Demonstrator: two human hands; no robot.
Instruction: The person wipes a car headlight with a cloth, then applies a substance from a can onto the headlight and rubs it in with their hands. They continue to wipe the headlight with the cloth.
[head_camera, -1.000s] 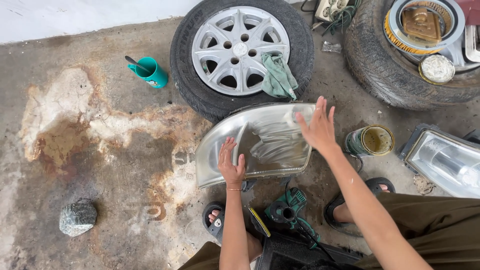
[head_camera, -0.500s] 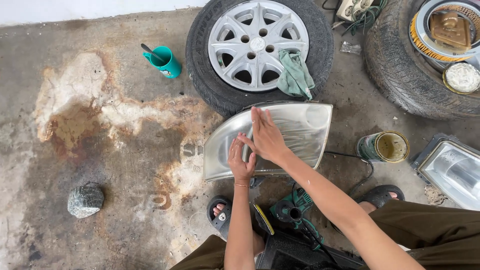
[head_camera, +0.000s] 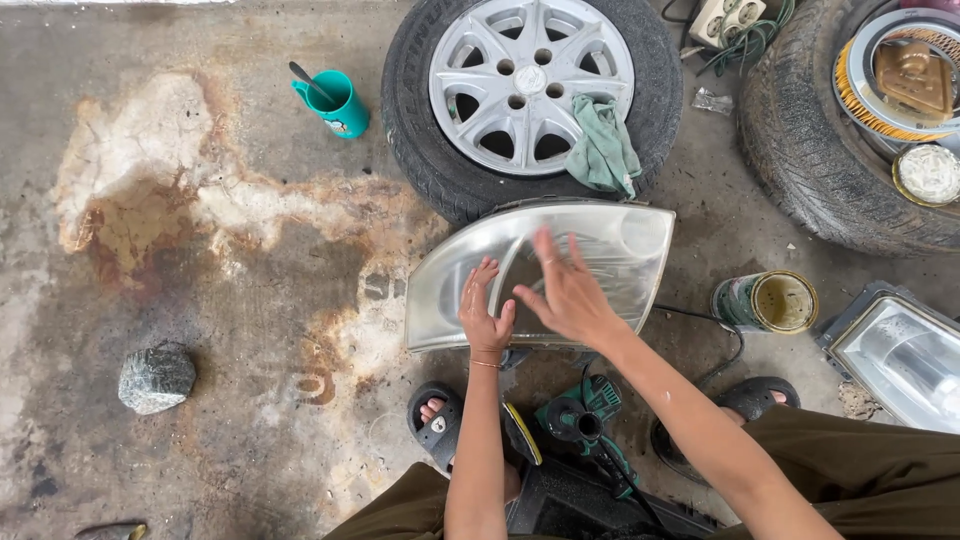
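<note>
A cloudy car headlight (head_camera: 620, 240) stands on the stained concrete floor in front of me, leaning against a wheel. My left hand (head_camera: 482, 312) lies flat on its lower left part, fingers apart. My right hand (head_camera: 565, 290) is spread over the middle of the lens, blurred from motion, palm on or just above the surface. Neither hand holds anything. A green power tool (head_camera: 580, 420) with a cable lies between my sandalled feet.
A tyre with a silver rim (head_camera: 530, 90) and a green rag (head_camera: 603, 150) lies behind the headlight. A teal cup (head_camera: 338, 103) stands left of it. An open tin (head_camera: 772, 302), a second headlight (head_camera: 900, 355), another tyre (head_camera: 800, 150) and a stone (head_camera: 156, 377) are around.
My right hand has swept leftward across the lens, from its right end to the middle. The left hand has stayed on the lower left part. The view shifted slightly.
</note>
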